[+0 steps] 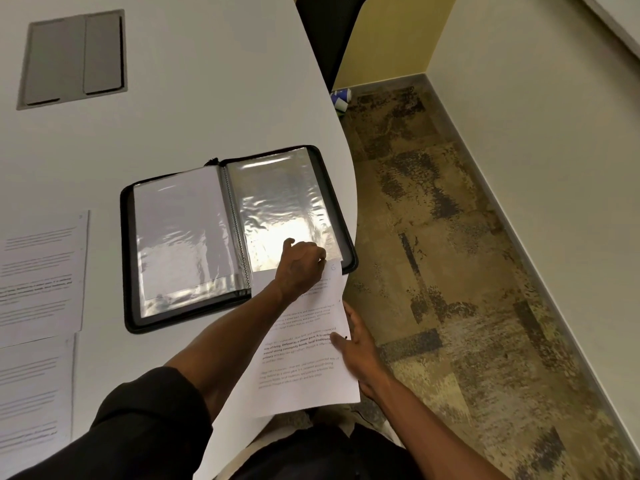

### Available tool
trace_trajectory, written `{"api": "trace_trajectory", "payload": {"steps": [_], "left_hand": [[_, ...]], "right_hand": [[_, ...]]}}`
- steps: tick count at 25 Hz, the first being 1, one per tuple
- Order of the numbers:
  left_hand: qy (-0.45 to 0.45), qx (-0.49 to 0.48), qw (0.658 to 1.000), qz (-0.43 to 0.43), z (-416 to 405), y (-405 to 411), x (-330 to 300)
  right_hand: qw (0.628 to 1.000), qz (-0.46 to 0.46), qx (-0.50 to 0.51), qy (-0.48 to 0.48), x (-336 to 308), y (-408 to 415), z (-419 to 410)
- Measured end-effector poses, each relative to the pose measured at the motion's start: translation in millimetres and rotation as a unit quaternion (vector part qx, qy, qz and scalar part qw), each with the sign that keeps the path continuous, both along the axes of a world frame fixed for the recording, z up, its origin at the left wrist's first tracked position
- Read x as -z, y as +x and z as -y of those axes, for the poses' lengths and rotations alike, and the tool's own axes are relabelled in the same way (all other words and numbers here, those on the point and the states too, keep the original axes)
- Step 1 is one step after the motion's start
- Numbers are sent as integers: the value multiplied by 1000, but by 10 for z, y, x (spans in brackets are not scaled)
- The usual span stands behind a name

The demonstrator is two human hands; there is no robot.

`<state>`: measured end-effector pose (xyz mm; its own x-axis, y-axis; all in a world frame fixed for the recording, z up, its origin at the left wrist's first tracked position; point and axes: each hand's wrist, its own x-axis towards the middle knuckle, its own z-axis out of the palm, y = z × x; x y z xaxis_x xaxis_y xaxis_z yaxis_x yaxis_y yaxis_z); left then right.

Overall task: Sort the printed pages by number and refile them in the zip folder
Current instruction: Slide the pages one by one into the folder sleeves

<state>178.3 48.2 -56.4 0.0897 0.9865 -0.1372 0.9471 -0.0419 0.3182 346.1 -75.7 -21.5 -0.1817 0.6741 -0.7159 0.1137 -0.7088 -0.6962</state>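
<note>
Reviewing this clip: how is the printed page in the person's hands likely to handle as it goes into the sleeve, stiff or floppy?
Probably floppy: the printed page is one thin sheet, overhanging the table edge, steadied by both the left hand and right hand. Likely very light. Its top edge may buckle or catch against the crinkled, glossy plastic sleeve, so feeding may need guiding.

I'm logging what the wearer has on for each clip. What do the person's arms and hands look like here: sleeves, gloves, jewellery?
Both hands are bare, no gloves. The left hand shows no ring or watch, and neither does the right hand. The left arm has a dark, black-looking sleeve pushed up near the elbow, leaving the forearm uncovered. The right forearm is uncovered too; no sleeve shows on it in view.
</note>
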Motion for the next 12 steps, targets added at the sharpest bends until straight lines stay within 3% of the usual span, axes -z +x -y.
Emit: {"api": "trace_trajectory", "payload": {"steps": [12], "left_hand": [[43, 5, 999, -20, 21, 1, 16]], "right_hand": [[999, -33, 14, 7, 37, -17, -137]]}}
